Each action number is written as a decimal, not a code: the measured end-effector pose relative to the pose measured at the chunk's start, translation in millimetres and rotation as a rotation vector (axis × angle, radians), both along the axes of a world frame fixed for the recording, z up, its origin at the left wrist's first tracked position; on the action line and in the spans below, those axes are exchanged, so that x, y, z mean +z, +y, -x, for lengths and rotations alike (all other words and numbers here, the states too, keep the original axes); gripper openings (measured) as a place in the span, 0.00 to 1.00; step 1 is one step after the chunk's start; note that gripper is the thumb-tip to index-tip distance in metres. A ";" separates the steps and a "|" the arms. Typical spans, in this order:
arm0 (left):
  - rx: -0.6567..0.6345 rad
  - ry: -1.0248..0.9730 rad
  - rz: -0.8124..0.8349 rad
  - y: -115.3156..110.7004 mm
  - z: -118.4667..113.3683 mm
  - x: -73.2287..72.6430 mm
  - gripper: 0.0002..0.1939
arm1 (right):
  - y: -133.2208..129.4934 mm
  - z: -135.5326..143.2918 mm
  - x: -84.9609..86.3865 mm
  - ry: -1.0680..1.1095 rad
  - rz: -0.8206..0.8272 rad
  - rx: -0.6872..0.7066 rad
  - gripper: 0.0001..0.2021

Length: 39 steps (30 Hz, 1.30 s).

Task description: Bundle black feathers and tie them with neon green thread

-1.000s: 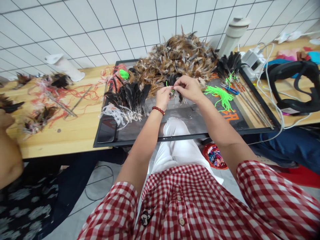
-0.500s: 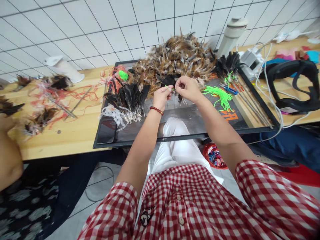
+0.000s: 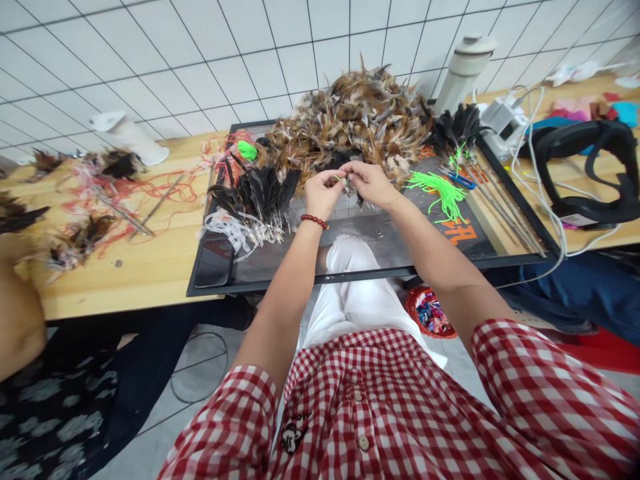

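My left hand (image 3: 324,194), with a red bead bracelet at the wrist, pinches a short green string. My right hand (image 3: 369,183) is closed beside it, fingertips meeting the left ones; what it grips is too small to make out. Dark feathers show just behind and under the fingertips. Behind both hands rises a big heap of brown feathers (image 3: 355,120). Black feathers (image 3: 263,193) lie in a row to the left, by white strings (image 3: 227,230). Bright green strings (image 3: 440,192) are spread on the right.
A black-framed tray (image 3: 300,285) holds these things. At the right are a blue cutter (image 3: 462,180), thin sticks (image 3: 507,207), a bottle (image 3: 463,73), white cables and a black headset (image 3: 585,213). A person's arm (image 3: 20,313) is at the left edge.
Both hands have drawn closer, with the fingertips now meeting. Less of the dark feathers and green string shows between them.
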<state>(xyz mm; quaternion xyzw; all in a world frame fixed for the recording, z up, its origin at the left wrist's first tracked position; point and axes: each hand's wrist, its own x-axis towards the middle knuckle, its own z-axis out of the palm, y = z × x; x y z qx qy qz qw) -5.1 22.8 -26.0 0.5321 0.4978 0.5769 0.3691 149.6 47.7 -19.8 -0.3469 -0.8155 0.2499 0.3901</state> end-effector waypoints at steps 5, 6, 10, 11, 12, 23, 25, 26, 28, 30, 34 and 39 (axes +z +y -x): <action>0.100 0.238 -0.168 -10.6 -0.3 3.5 0.04 | 0.5 3.9 -0.2 0.046 0.068 -0.011 0.14; 0.110 0.241 -0.169 -12.7 -0.4 4.8 0.04 | 0.4 4.6 0.2 0.067 0.082 -0.002 0.14; 0.145 0.230 -0.172 -15.9 -1.1 8.7 0.03 | 1.2 5.2 1.6 0.145 0.144 0.012 0.14; 0.150 0.231 -0.175 -15.8 -1.4 9.3 0.04 | 2.0 4.8 1.6 0.167 0.167 0.011 0.14; 0.153 0.231 -0.178 -15.6 -1.6 9.8 0.05 | 2.9 4.3 1.5 0.189 0.191 0.012 0.15; 0.129 0.232 -0.215 -14.8 0.1 7.8 0.10 | -2.7 2.0 10.9 0.205 0.169 0.098 0.24; 0.142 0.257 -0.216 -14.2 0.3 6.7 0.10 | -2.8 2.3 11.0 0.225 0.176 0.087 0.25; 0.150 0.267 -0.223 -14.0 0.3 6.4 0.10 | -2.2 2.5 10.4 0.234 0.175 0.074 0.25; 0.152 0.272 -0.240 -13.8 0.0 6.3 0.09 | 0.4 2.8 7.7 0.232 0.153 0.028 0.25; 0.132 0.260 -0.236 -14.0 -0.5 6.9 0.08 | 4.7 1.9 3.4 0.205 0.111 -0.058 0.24; 0.093 0.247 -0.192 -15.5 -1.1 7.9 0.08 | 17.2 -4.7 -8.2 0.138 0.020 -0.289 0.21; 0.010 0.332 -0.160 -16.9 -2.5 5.6 0.10 | 28.2 -12.8 -18.7 0.079 0.005 -0.409 0.16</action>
